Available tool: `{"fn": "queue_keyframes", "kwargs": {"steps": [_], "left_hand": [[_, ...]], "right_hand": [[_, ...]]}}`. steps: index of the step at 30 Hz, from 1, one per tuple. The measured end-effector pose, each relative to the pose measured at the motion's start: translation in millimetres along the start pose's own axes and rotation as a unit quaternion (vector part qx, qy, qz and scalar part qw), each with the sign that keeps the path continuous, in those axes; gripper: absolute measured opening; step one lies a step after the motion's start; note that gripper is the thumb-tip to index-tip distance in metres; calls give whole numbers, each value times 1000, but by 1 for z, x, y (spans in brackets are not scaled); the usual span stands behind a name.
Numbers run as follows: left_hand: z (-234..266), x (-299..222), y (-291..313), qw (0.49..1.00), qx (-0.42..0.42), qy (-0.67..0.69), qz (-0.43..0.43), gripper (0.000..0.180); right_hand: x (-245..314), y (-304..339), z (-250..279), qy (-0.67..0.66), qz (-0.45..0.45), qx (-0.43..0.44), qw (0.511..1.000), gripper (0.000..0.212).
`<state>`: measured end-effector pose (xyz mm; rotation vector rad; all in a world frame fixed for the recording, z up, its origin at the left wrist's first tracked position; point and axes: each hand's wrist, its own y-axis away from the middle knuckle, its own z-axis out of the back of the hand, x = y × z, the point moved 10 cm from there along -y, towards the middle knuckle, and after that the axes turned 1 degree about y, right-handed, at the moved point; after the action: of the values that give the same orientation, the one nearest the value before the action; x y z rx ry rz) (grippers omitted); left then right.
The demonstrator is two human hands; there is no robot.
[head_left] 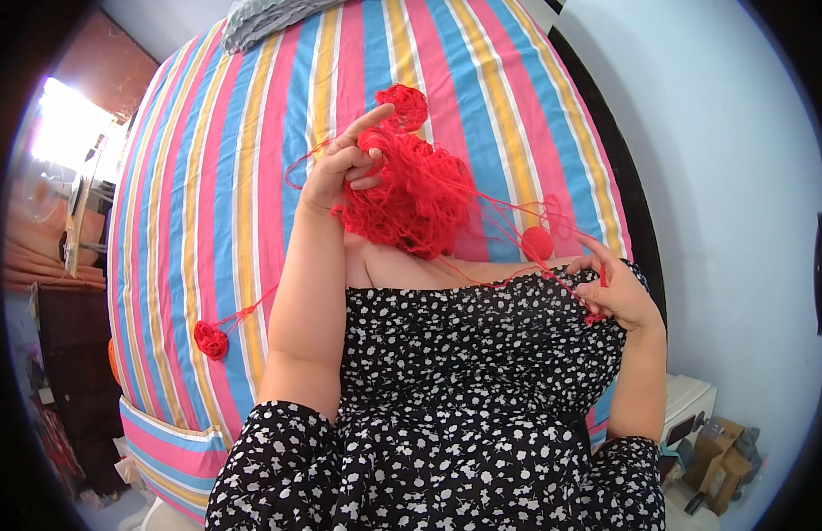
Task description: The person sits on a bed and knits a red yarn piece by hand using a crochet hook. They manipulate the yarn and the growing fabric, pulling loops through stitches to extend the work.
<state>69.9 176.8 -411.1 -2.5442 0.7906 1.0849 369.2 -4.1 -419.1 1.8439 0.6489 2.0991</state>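
A big tangled heap of red yarn (415,199) lies over my bare legs and on the striped bedsheet. At its left edge is my left hand (344,166), index finger stretched out and the other fingers curled in against the yarn. My right hand (616,288) is off to the right, its fingers closed on red strands that run back to the heap. Thin strands stretch between both hands. A round red ball (536,242) sits close to my right hand. Just beyond the heap rests a smaller red bundle (402,106).
Another small red yarn bundle (211,340) lies on the bed at left, joined by strands passing behind my left arm. Folded grey cloth (269,19) sits at the far edge. A pale wall (729,195) borders the right side, with cardboard boxes (719,460) at lower right.
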Motion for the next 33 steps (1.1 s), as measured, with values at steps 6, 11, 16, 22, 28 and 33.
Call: {"fn": "queue_keyframes", "kwargs": {"steps": [6, 11, 16, 22, 28, 33], "left_hand": [[2, 5, 2, 1000, 2, 3, -4, 69], [1, 9, 3, 1000, 28, -9, 3, 67], [-4, 13, 6, 999, 29, -23, 30, 68], [-5, 13, 5, 998, 55, 2, 18, 67], [-8, 11, 8, 997, 72, 14, 20, 68], [-6, 11, 7, 998, 52, 12, 19, 68]], "right_hand": [[-15, 15, 15, 134, 35, -105, 985, 63], [1, 35, 31, 406, 29, -251, 878, 59], [13, 45, 19, 521, 114, -262, 805, 55], [48, 39, -14, 529, 223, -258, 777, 29], [59, 0, -70, 425, 303, -154, 839, 11], [60, -36, -95, 319, 297, -156, 886, 24]]}}
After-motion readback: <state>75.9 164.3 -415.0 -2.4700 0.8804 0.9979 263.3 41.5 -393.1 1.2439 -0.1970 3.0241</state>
